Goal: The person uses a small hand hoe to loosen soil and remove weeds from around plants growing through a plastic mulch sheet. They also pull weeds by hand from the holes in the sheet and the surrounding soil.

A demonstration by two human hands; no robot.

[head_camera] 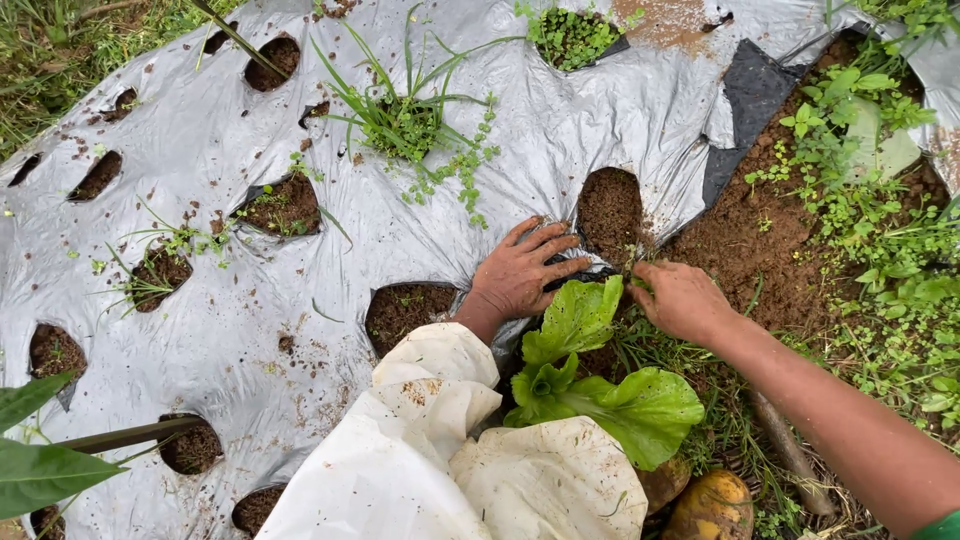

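Observation:
My left hand (520,270), dirty with soil, lies flat with fingers spread on the silver plastic mulch sheet (200,340), right beside a hole full of brown soil (610,210). My right hand (680,298) has its fingers pinched together on small weeds at the edge of that hole, next to a bright green leafy seedling (590,370). A white sleeve (420,440) covers my left arm.
Several round soil holes dot the sheet, such as one hole (405,310) near my left wrist. A grass clump (405,120) grows from a far hole. Bare soil and weeds (860,200) lie to the right, where the sheet is torn.

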